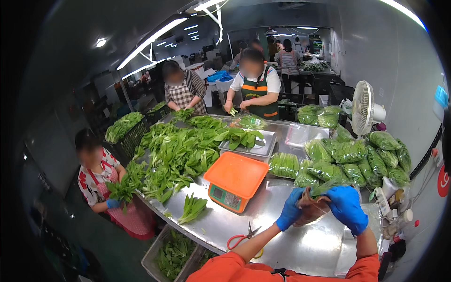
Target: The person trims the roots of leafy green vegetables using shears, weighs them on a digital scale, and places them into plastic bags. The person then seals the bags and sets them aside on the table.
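Both my hands wear blue gloves and are closed on a plastic bag [311,209] above the steel table's near right part. My left hand [290,210] grips its left side. My right hand [348,210] pinches the upper right edge. The bag looks clear with a brownish tint, and green leaves [325,188] show at its top; the rest of its contents I cannot make out. Just beyond lie several filled bags of greens [347,151]. Left of my hands stands an orange weighing scale [238,174] with a bare pan. Red-handled scissors [244,237] lie near my left forearm.
Loose leafy greens [181,145] cover the table's left half, with a small bunch [192,208] apart. A second scale [263,146] holds greens. A white fan [365,110] stands at right. Three co-workers handle greens across the table. A crate [149,258] sits below the near edge.
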Available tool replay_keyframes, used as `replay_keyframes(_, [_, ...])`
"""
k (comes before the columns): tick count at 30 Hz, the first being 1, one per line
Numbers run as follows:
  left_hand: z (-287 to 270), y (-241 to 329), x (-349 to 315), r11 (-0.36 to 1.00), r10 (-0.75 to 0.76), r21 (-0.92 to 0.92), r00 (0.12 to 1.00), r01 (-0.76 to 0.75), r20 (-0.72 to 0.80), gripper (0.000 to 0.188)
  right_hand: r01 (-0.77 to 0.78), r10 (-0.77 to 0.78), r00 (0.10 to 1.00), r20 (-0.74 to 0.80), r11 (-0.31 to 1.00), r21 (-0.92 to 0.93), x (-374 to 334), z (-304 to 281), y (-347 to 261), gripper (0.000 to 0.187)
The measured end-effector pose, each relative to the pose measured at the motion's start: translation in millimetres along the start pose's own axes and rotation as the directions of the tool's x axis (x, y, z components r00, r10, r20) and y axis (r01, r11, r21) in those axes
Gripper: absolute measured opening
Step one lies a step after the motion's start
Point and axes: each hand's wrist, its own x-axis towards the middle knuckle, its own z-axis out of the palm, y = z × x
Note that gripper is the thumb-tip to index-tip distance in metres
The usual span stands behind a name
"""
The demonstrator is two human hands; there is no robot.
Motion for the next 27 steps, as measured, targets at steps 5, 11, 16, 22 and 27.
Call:
replay_keyframes(5, [14, -27, -19, 0.968, -0.211, -0.13, 0.976, 0.216, 0.054, 0.031, -0.045, 0.046, 0.99, 0.136, 0.999, -0.011, -7, 33, 22, 0.013])
replay_keyframes(11, [3, 6, -27, 0.994, 0.025, 0.102, 0.999, -0.027, 0.022, 0.026, 0.038, -0.037, 0.993, 0.111, 0.999, -0.004, -18, 2, -6, 0.015])
replay_keyframes(16, [1, -25, -34, 0.984, 0.001, 0.176, 0.994, -0.021, 0.113, 0.023, 0.088, -0.076, 0.992, 0.104, 0.99, -0.108, -22, 32, 21, 0.009])
replay_keyframes(22, [3, -19, -16, 0.808, -0.328, -0.422, 0.909, 0.411, 0.257, 0.019, 0.01, -0.014, 0.998, 0.066, 0.997, 0.072, -19, 49, 29, 0.003])
replay_keyframes(27, [-12, -2, -24, 0.98, -0.134, -0.116, 0.971, 0.159, 0.198, 0.022, 0.156, -0.157, 0.987, -0.035, 0.987, -0.036, -22, 11, -15, 0.002])
